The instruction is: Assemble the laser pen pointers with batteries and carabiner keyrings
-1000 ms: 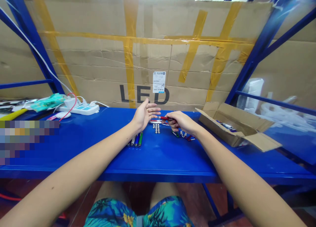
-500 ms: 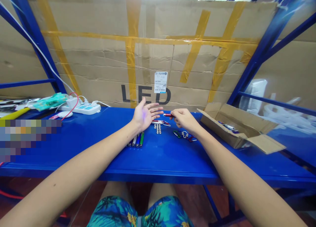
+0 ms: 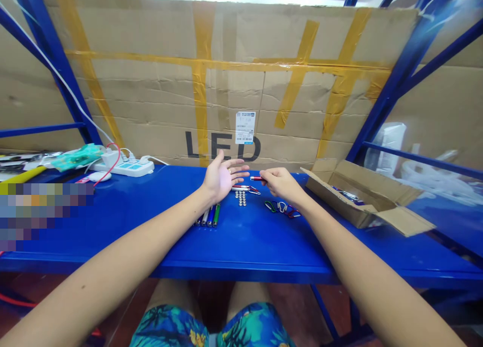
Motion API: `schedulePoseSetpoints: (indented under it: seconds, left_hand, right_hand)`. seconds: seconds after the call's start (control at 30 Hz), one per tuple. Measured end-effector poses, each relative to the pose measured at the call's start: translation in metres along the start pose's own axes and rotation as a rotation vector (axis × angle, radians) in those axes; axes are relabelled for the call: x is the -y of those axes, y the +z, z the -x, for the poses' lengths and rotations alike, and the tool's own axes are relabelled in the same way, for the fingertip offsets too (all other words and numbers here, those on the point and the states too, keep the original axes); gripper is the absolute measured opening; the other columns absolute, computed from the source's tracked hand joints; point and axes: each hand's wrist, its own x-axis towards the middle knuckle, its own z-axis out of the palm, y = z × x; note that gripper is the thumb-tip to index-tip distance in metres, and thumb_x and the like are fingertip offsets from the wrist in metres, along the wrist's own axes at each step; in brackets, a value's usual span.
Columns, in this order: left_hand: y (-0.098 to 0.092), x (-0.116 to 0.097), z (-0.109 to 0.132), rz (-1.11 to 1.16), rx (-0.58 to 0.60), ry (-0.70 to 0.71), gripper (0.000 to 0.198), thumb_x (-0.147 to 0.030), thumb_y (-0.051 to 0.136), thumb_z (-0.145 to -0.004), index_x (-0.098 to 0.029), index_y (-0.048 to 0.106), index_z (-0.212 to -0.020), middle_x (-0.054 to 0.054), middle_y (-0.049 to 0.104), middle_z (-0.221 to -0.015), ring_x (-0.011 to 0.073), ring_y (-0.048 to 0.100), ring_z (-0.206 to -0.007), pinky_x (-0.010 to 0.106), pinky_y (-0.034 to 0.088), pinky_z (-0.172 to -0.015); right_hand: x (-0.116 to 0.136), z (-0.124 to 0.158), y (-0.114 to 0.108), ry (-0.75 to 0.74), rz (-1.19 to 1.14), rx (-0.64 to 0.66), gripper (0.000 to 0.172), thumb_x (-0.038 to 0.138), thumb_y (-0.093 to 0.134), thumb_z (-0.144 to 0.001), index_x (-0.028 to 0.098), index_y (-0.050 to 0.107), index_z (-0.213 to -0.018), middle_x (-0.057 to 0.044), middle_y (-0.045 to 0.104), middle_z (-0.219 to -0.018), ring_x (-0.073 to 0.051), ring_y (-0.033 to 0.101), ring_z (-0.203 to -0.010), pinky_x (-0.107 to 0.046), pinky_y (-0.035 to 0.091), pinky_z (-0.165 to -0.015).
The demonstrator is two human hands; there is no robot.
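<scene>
Held Red Tube: Current State and Handling Risks

The right hand [image 3: 279, 181] grips a red tube [image 3: 257, 178] with its fingers closed around one end; the silver tip projects toward the left hand. The tube is held above the surface [image 3: 241, 249], apart from the left hand. The left hand [image 3: 219, 178] is unclasped and holds nothing, palm turned toward the tip, with a pale pinkish patch on the palm, probably light from the tube.

Near the hands lie a red-and-silver tube [image 3: 239, 188] with a clip, small silver discs [image 3: 240, 199] in columns, and carabiners [image 3: 281, 206] beside the right forearm. A row of tubes [image 3: 210, 216] lies partly hidden by the left wrist. An open carton [image 3: 332, 203] stands to the right.

CAUTION: The grip covers only part of the tube. If the fingers loosen, the smooth-looking body could slip and scatter the discs.

CAUTION: Lowering the left wrist could roll the row of tubes out of line.

CAUTION: If the tip is lit, tilting it upward could direct the beam toward the eyes
</scene>
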Motion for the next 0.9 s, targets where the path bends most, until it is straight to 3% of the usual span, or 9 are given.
schedulePoseSetpoints:
  seconds: [0.3,0.9]
  left_hand:
    - [0.0010,-0.0020,-0.0006,0.028,-0.025,-0.006,0.065,-0.067,0.033,-0.089,-0.011,0.063,-0.104,0.018,0.069,-0.105,0.0298,0.064,-0.102,0.038,0.050,-0.078]
    - [-0.0011,0.0004,-0.0013,-0.005,0.004,0.009,0.064,-0.067,0.033,-0.089,-0.012,0.066,-0.096,0.017,0.070,-0.103,0.0292,0.065,-0.097,0.039,0.048,-0.079]
  right_hand:
    - [0.0042,0.0024,0.0008,-0.082,0.242,-0.021,0.037,0.036,0.044,-0.086,0.017,0.050,-0.055,0.005,0.034,-0.047,-0.010,0.032,-0.049,-0.028,0.024,-0.053]
    - [0.0003,0.0012,-0.0001,-0.168,0.263,-0.071,0.037,0.036,0.045,-0.087,0.018,0.048,-0.055,0.002,0.040,-0.052,-0.012,0.036,-0.054,-0.029,0.026,-0.055]
